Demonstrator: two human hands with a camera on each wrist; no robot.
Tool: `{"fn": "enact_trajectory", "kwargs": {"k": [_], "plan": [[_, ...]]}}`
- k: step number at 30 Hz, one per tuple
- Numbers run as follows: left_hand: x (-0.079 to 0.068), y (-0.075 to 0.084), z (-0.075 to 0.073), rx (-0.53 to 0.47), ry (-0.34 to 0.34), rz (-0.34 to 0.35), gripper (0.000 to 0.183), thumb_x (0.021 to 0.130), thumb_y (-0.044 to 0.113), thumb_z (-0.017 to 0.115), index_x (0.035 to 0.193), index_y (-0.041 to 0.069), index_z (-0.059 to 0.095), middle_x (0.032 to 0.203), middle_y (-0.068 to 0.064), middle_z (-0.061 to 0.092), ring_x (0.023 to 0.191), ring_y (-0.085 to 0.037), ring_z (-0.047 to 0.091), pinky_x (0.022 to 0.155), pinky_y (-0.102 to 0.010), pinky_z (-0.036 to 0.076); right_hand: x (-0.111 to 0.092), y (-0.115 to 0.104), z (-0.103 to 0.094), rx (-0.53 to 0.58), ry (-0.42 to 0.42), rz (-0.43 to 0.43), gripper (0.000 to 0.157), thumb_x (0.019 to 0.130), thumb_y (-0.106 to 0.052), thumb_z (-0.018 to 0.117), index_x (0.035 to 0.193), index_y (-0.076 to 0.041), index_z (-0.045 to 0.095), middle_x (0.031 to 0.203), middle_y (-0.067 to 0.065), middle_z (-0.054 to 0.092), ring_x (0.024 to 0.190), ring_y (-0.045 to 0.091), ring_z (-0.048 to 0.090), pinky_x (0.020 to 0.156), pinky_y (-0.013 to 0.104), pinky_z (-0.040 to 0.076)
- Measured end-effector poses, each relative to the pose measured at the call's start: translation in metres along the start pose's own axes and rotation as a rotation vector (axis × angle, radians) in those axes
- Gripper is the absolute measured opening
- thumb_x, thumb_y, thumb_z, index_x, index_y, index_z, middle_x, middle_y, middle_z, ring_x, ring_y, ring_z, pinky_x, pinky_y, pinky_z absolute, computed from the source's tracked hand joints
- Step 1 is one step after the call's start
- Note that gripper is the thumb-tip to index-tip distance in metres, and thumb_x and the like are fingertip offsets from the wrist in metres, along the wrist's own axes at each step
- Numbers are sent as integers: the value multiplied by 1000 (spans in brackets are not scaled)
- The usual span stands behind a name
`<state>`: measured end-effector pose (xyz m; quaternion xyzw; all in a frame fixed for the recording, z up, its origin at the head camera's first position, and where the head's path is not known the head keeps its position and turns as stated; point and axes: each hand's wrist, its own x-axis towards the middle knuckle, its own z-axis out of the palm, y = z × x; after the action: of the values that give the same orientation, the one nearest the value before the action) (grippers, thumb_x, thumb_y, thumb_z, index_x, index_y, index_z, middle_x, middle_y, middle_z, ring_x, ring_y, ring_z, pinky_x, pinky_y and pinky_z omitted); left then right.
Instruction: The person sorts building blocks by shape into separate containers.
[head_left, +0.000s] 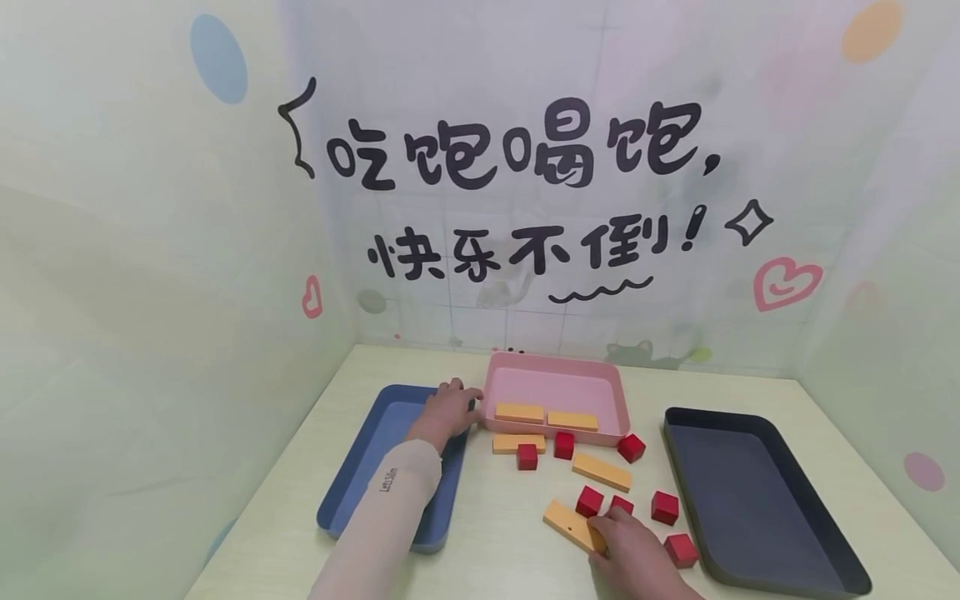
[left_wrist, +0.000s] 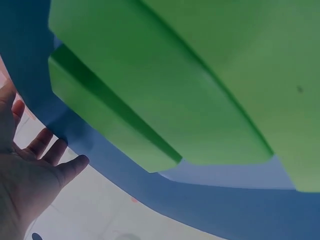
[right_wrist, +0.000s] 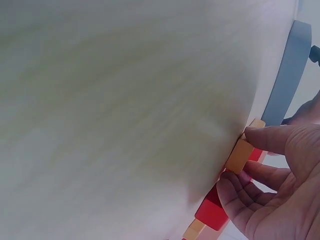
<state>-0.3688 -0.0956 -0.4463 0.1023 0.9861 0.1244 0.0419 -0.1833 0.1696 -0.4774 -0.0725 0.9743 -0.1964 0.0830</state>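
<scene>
My right hand (head_left: 637, 554) pinches the near end of a yellow wooden block (head_left: 564, 521) between thumb and fingers. In the right wrist view the block's yellow end (right_wrist: 240, 156) shows between the thumb and a finger. Red cubes (head_left: 590, 501) lie close by that hand. My left hand (head_left: 452, 410) is at the far right corner of the blue tray (head_left: 352, 467), beside the pink tray (head_left: 555, 383). Its fingers are spread and loosely bent in the left wrist view, with nothing seen in them. Green blocks (left_wrist: 150, 90) lie in the blue tray there; my arm hides them from the head view.
Two yellow blocks (head_left: 519, 413) lie inside the pink tray. More yellow blocks (head_left: 602, 472) and several red cubes, one (head_left: 681, 550) near the dark grey tray (head_left: 757, 492), lie on the pale table (head_left: 498, 533). A printed curtain (head_left: 510, 317) encloses the back and sides.
</scene>
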Motion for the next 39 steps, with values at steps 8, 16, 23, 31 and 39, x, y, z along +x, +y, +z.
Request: {"fn": "enact_trajectory", "kwargs": {"k": [8,16,23,31,39], "plan": [[-5,2,-6,21,-8,26,39,99,34,62,135,20,61,131,-15,50,120,-34,46,106,-55,38,2,1,-1,15,-13,8,41,78,-19,85,111,0,71,90,3,57,75,20,50,74,39,52],[-1,-5,-2,76,26,82,41,97,40,62,134,22,63,130,-14,51,121,-32,46,108,-55,35,1,1,-2,22,-19,-7,40,78,-17,85,111,1,71,87,2,56,74,19,49,72,37,52],[0,-5,-3,92,30,74,42,96,42,63,134,24,64,129,-13,54,118,-30,49,107,-55,37,0,2,-5,38,-20,-25,40,78,-16,84,112,1,71,88,2,56,75,19,49,73,38,52],[8,-5,1,116,29,68,39,96,43,64,130,25,68,126,-10,58,119,-30,52,110,-57,33,1,0,-8,79,-20,-39,42,78,-14,84,115,0,71,92,3,58,77,19,50,76,40,54],[6,-2,0,128,26,49,37,95,43,65,126,24,70,126,-9,61,123,-31,53,112,-62,26,4,-6,-24,118,43,-81,34,78,-8,83,111,-3,73,87,0,57,74,17,50,70,33,52]]}}
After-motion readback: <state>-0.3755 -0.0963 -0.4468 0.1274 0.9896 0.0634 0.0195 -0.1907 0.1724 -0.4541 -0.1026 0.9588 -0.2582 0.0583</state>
